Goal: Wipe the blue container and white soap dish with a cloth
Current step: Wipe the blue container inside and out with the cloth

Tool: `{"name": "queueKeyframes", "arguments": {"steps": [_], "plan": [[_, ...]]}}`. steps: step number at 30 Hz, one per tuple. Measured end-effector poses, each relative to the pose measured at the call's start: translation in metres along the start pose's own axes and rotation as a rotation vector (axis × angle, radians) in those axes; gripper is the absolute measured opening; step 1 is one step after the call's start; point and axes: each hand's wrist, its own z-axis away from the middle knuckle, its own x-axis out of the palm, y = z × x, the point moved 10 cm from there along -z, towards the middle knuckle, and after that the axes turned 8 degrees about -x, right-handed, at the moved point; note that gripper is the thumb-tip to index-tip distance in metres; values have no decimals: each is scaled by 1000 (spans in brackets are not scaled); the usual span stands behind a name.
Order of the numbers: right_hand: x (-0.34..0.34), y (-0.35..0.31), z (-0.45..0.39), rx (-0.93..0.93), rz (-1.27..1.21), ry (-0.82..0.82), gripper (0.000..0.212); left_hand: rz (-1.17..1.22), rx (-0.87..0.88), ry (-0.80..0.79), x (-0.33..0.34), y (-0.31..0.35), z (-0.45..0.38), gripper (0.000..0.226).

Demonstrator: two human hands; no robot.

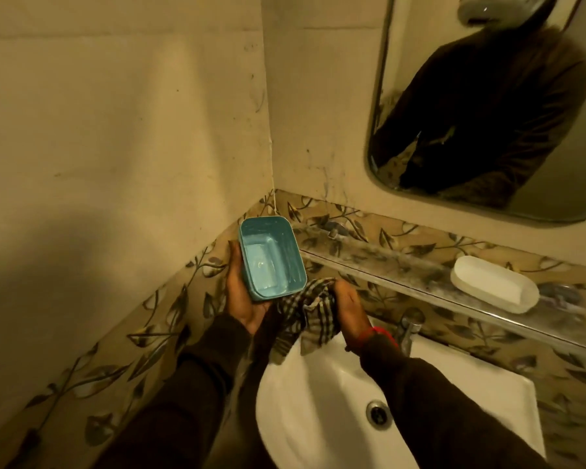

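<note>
- Low in the frame, the white sink lies under both sleeves
- Mid-frame, the left hand cradles the blue container, fingers curled round its side, mouth up
- The right hand clutches the checked cloth just beside it
- Best to push cloth into the inner corners, container tilted
- The white soap dish waits on the shelf at right

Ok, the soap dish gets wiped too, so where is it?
In the head view, the white soap dish sits on the glass shelf at right, below the mirror.
</note>
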Motion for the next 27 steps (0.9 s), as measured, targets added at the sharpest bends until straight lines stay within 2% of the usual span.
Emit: {"name": "queueKeyframes", "arguments": {"steps": [3,5,7,9,11,13,15,17,21,27], "plan": [[-21,-60,27,-95,-198,140,61,-15,5,28,11,1,6,70],[-43,-106,40,-215,-330,197,48,27,-27,-10,28,-6,7,73],[-57,-145,48,-262,-476,137,31,14,-47,-49,51,-17,13,69],[-67,-173,53,-266,-502,55,31,-15,-61,-118,80,-34,21,67],[-74,-189,55,-264,-269,26,27,15,-118,-218,115,-58,33,62],[-87,-197,58,-310,197,56,20,48,-200,-281,145,-84,45,55],[-94,-199,66,-349,602,70,23,33,-264,-308,170,-108,55,61],[-91,-192,74,-362,814,8,29,-16,-283,-300,185,-120,62,71],[-92,-188,92,-439,993,-101,42,-27,-264,-327,199,-129,63,71],[-99,-199,119,-558,1097,-279,29,24,-280,-363,213,-140,66,66]]}}
